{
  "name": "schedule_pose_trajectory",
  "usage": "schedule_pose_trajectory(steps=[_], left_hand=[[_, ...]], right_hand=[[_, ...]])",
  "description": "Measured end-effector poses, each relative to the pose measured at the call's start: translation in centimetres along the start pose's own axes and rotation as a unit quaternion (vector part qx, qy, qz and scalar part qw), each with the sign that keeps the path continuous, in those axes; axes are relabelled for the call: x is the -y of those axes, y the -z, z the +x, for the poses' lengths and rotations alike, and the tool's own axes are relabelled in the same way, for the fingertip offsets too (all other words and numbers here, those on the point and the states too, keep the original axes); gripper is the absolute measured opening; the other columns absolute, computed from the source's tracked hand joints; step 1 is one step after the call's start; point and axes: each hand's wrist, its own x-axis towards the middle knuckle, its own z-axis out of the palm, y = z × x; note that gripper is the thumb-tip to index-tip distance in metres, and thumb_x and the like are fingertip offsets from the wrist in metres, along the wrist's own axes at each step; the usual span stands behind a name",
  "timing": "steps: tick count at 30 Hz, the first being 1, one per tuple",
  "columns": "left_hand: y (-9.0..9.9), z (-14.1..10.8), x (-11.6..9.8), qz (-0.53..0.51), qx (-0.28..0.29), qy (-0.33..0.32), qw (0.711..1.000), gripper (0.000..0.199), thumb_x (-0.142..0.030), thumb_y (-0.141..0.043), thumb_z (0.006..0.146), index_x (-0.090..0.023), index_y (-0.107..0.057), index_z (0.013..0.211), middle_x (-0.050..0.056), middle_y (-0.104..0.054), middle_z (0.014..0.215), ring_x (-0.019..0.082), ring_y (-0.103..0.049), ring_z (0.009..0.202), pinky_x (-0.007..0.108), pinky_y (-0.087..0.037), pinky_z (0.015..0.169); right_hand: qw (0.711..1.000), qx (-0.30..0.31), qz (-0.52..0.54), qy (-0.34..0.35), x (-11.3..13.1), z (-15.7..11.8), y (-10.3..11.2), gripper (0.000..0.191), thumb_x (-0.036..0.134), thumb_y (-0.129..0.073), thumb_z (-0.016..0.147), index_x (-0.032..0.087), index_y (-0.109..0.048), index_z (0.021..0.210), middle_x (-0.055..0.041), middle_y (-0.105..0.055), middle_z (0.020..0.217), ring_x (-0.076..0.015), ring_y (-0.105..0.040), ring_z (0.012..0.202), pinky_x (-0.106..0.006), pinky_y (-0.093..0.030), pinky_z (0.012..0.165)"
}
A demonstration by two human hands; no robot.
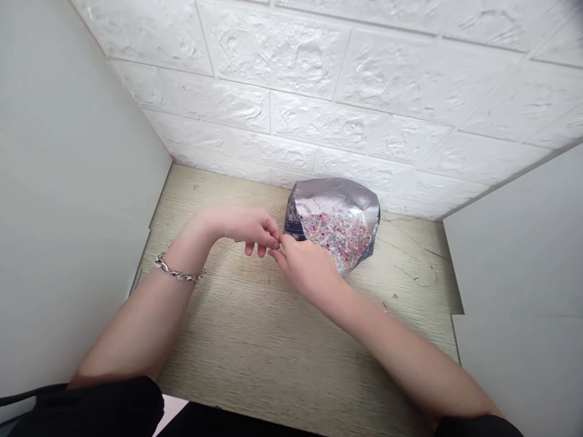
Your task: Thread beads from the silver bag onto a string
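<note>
My left hand and my right hand meet fingertip to fingertip over the table. Both are closed in a pinch, and whatever sits between the fingers is too small to make out. Just behind my right hand stands a silver-lined bag, its mouth spread wide. Many small beads lie inside it, mostly pink, white and clear, with some red and yellow ones. My right hand and wrist cover part of the bag's front edge.
Thin thread lies in loose loops on the wooden table at the right. A few small bits are scattered near my right forearm. A white brick-patterned wall closes off the back, with pale panels on both sides.
</note>
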Motion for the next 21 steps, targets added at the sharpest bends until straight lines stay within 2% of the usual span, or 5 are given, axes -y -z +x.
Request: schedule_pose_trajectory(steps=[6,12,15,18,21], left_hand=[[0.7,-0.6,1.0,0.031,-0.047,0.008,0.998,0.024,-0.038,-0.05,0.069,-0.018,-0.062,0.076,-0.001,-0.053,0.062,0.009,-0.048,0.056,0.019,-0.033,0.05],[1.2,-1.5,0.8,0.05,-0.078,0.061,0.994,0.026,-0.039,-0.05,0.069,-0.018,-0.063,0.078,0.0,-0.052,0.06,0.01,-0.046,0.054,0.02,-0.032,0.05],[1.0,-1.2,0.9,0.045,-0.092,0.026,0.994,0.026,-0.041,-0.05,0.07,-0.018,-0.061,0.075,-0.001,-0.051,0.061,0.01,-0.045,0.056,0.02,-0.032,0.052],[0.6,-0.6,0.8,0.02,-0.074,-0.011,0.997,0.027,-0.043,-0.049,0.071,-0.018,-0.06,0.073,-0.001,-0.051,0.06,0.01,-0.046,0.057,0.021,-0.032,0.052],[0.2,-0.3,0.3,-0.005,-0.043,-0.026,0.999,0.027,-0.042,-0.048,0.072,-0.018,-0.059,0.075,-0.001,-0.053,0.062,0.01,-0.047,0.054,0.021,-0.032,0.051]], right_hand=[[0.999,0.011,-0.029,0.036,-0.4,0.1,-0.2,0.036,0.027,-0.028,0.088,0.017,-0.062,0.078,-0.0093,-0.062,0.073,-0.0228,-0.061,0.069,-0.034,-0.047,0.056],[0.992,0.101,-0.07,0.027,-0.4,-1.1,0.5,0.023,0.011,-0.041,0.076,0.012,-0.064,0.075,-0.0131,-0.063,0.07,-0.0239,-0.062,0.068,-0.033,-0.047,0.054],[0.992,0.107,-0.045,0.043,-0.1,-1.4,0.8,0.025,0.024,-0.042,0.081,0.013,-0.064,0.077,-0.013,-0.063,0.073,-0.0252,-0.062,0.07,-0.035,-0.047,0.056],[0.998,0.064,0.004,0.021,0.2,-1.1,0.9,0.038,0.044,-0.036,0.085,0.015,-0.062,0.086,-0.0112,-0.063,0.077,-0.0252,-0.062,0.073,-0.037,-0.047,0.058],[1.0,0.004,0.019,-0.006,0.3,-0.6,0.8,0.039,0.047,-0.034,0.086,0.017,-0.058,0.091,-0.0094,-0.062,0.076,-0.0235,-0.062,0.069,-0.034,-0.047,0.056]])
